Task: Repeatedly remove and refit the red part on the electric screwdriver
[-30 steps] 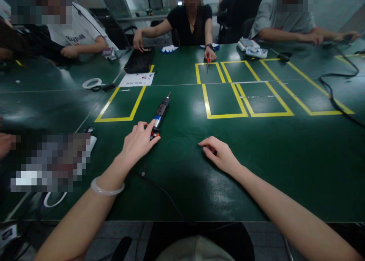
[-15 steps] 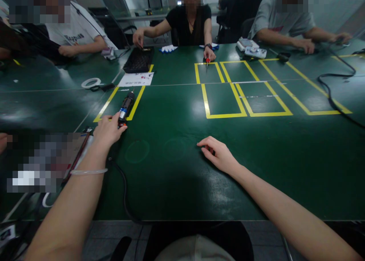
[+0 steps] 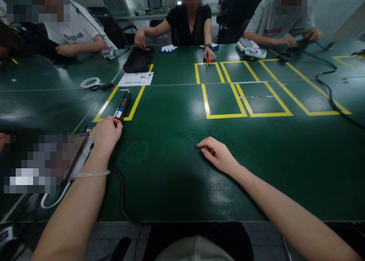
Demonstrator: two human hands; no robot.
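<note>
My left hand (image 3: 105, 133) is closed round the rear end of a black electric screwdriver (image 3: 122, 105) with a blue band. The tool lies on the green table (image 3: 176, 170) and points away from me, across a yellow tape line (image 3: 136, 101). Its black cable (image 3: 121, 194) runs back under my left wrist to the table's near edge. My right hand (image 3: 218, 154) rests on the table in the middle, its fingers loosely curled, with a small dark thing under them that I cannot make out.
Yellow tape rectangles (image 3: 225, 101) mark the table ahead. A black tray (image 3: 138, 59), a paper sheet (image 3: 137, 79) and a tape roll (image 3: 90, 82) lie at the far left. Three other people sit across; one hand holds a red screwdriver (image 3: 208, 60). A black cable (image 3: 327, 84) crosses at right.
My left hand has slid the electric screwdriver from the table's middle to the left, onto the yellow tape line. My right hand has stayed in place.
</note>
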